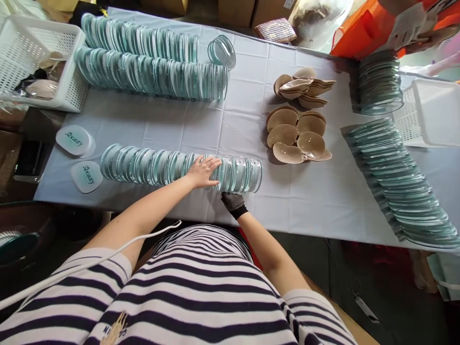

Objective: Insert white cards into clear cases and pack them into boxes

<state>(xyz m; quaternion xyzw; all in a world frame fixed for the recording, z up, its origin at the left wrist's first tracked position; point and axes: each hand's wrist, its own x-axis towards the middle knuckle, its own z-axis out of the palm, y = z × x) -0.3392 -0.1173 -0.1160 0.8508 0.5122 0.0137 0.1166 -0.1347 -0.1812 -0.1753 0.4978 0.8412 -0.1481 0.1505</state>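
Resting flat on the near row of clear cases (172, 165), your left hand (204, 171) has its fingers spread open over the top edges, approx two-thirds along the row toward its right end. Your right hand (233, 201), in a dark dotted glove, sits at the table's near edge just below the same row, touching its underside; can't tell if those fingers are curled or gripping, since the row hides them. The row lies on its side on the white tablecloth (179, 127), cases packed edge-on.

Two loose white lids (79, 158) w/ teal lettering lie flat just left of the row's left end. Farther back, two longer rows of cases (143, 62) run across the cloth, w/ one case tilted open at their right end. Right of centre, beige cups (296, 134) sit in two piles, near but not touching your row. At far right, more cases (398, 182) fan out along the table and another stack (379, 84) stands behind them. White baskets: one at far left (32, 52), one at far right (434, 112). Another person's hand (413, 26) shows at top right by an orange bag (355, 33).
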